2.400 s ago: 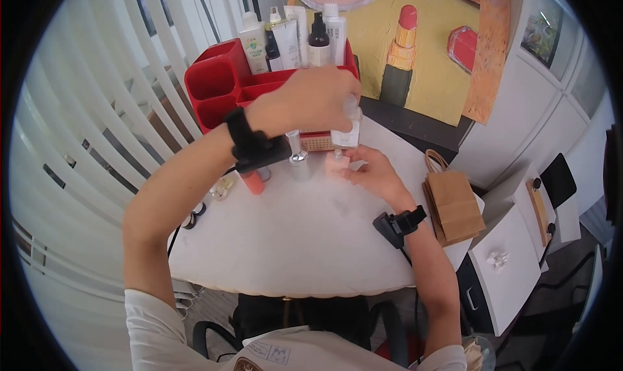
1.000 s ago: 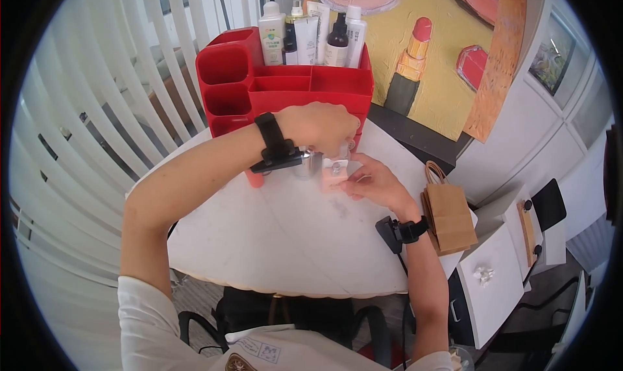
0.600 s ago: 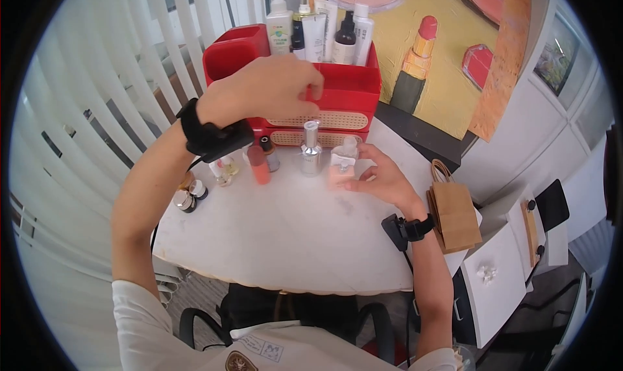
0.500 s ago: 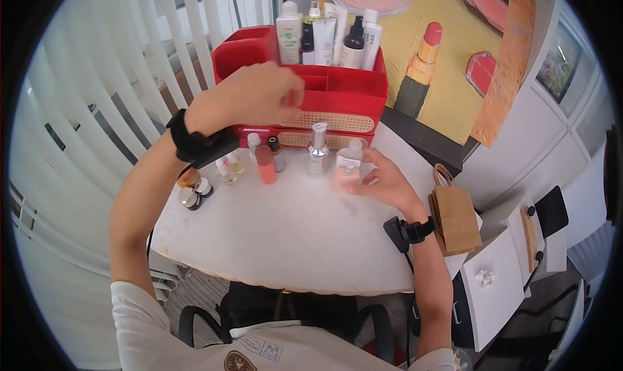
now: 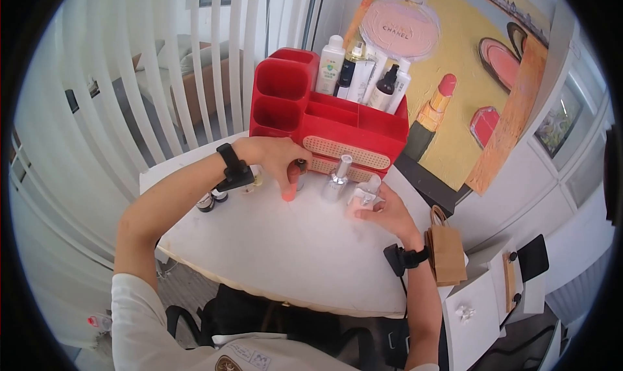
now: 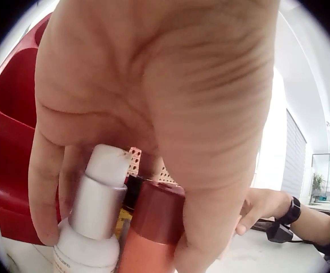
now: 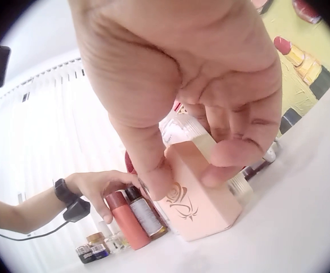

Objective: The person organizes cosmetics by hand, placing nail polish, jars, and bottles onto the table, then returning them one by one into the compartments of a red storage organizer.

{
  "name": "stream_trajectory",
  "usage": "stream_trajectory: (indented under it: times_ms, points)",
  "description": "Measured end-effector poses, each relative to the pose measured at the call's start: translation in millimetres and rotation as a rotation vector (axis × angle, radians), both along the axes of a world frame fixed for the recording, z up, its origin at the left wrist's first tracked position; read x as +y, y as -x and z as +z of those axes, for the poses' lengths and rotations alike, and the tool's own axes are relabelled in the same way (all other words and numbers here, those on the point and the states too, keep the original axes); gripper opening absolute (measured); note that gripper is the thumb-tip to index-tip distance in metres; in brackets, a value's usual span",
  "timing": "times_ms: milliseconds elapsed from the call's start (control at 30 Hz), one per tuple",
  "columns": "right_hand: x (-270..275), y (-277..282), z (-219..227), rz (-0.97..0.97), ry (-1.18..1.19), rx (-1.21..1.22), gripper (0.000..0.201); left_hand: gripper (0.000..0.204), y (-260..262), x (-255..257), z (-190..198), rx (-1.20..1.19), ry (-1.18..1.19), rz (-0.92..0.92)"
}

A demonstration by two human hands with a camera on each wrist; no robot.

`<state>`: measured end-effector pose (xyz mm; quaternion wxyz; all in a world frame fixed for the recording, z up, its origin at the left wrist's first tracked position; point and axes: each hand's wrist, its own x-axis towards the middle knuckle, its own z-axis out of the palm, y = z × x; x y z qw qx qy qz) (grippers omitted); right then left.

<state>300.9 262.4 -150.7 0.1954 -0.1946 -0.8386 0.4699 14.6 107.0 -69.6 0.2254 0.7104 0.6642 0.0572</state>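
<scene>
My left hand (image 5: 276, 158) reaches down over a cluster of small bottles in front of the red organizer. Its thumb lies against an orange bottle with a dark red cap (image 6: 153, 227), and its fingers curl down past a white bottle with a silver collar (image 6: 91, 233). A black-capped bottle (image 7: 145, 215) stands just behind the orange one. My right hand (image 5: 394, 214) holds a pink faceted perfume bottle (image 7: 198, 199) with a gold rose on it, thumb on one side and fingers on the other. Between the hands stands a silver bottle (image 5: 335, 186).
The red organizer (image 5: 354, 132) holds several upright bottles and tubes at the back of the white table (image 5: 279, 254). Small jars (image 5: 206, 203) stand at the left. Brown paper bags (image 5: 448, 254) are at the right edge. A lipstick painting (image 5: 448, 137) leans behind.
The left hand has left the perfume bottle's top, crossed to the left and come down over the orange bottle. The right hand keeps hold of the perfume bottle. The head view has shifted.
</scene>
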Motion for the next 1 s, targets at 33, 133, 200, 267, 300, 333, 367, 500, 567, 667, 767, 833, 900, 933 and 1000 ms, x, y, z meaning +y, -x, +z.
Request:
stream_trajectory:
  times_ms: [33,133,200,267,300,333,367,500,567,667,767,833,900,933,1000]
  points:
    - [2.1,0.7,-0.3,0.005,-0.004,-0.005,0.071,0.059,0.3,0.0,-1.5,-0.007,-0.006,-0.015]
    - [6.2,1.8,-5.6,0.040,0.010,-0.020,0.071,0.056,-0.9,-1.0,-2.8,-0.024,0.020,-0.034]
    - [4.7,1.9,-4.7,0.023,-0.006,0.017,0.070,0.056,-4.3,-2.7,2.0,-0.027,0.049,-0.041]
    - [3.1,-0.1,-1.7,0.036,0.006,0.012,0.071,0.054,-12.5,-8.7,5.8,0.013,0.050,-0.060]
    - [3.1,-1.3,-1.8,0.046,0.011,0.007,0.071,0.054,-16.0,-11.6,6.3,0.016,0.062,-0.064]
    - [4.4,-1.5,-3.4,0.039,0.022,0.011,0.071,0.054,-18.7,-13.8,6.4,0.003,0.077,-0.068]
    - [5.9,-2.1,-4.9,0.039,0.031,0.014,0.071,0.054,-20.9,-15.2,6.2,-0.010,0.091,-0.073]
    - [10.7,-4.9,-7.0,0.075,0.045,0.045,0.071,0.059,-26.3,-17.2,5.2,-0.005,0.078,-0.121]
    - [14.1,-8.7,-7.4,0.066,0.058,0.035,0.071,0.065,-30.2,-18.2,7.9,0.017,0.125,-0.052]
    - [14.9,-17.0,-1.8,0.056,0.089,0.030,0.068,0.078,-34.1,-22.7,12.5,0.019,0.135,-0.023]
    - [12.9,-27.1,14.1,0.029,0.179,0.013,0.063,0.083,-22.5,-24.7,20.7,0.024,-0.133,-0.154]
    - [15.4,-32.5,20.3,0.009,0.253,-0.012,0.061,0.082,-18.1,-19.3,42.9,0.015,-0.143,-0.135]
    - [18.4,-35.7,22.2,0.010,0.315,0.010,0.055,0.082,-20.5,-13.0,61.8,0.004,-0.154,-0.109]
    - [16.8,-35.5,22.4,0.012,0.319,0.004,0.055,0.075,-32.1,-3.5,68.8,-0.013,-0.231,-0.020]
    - [14.7,-34.2,24.4,-0.183,0.303,0.059,0.044,0.069,-44.6,15.0,69.4,-0.033,-0.311,0.074]
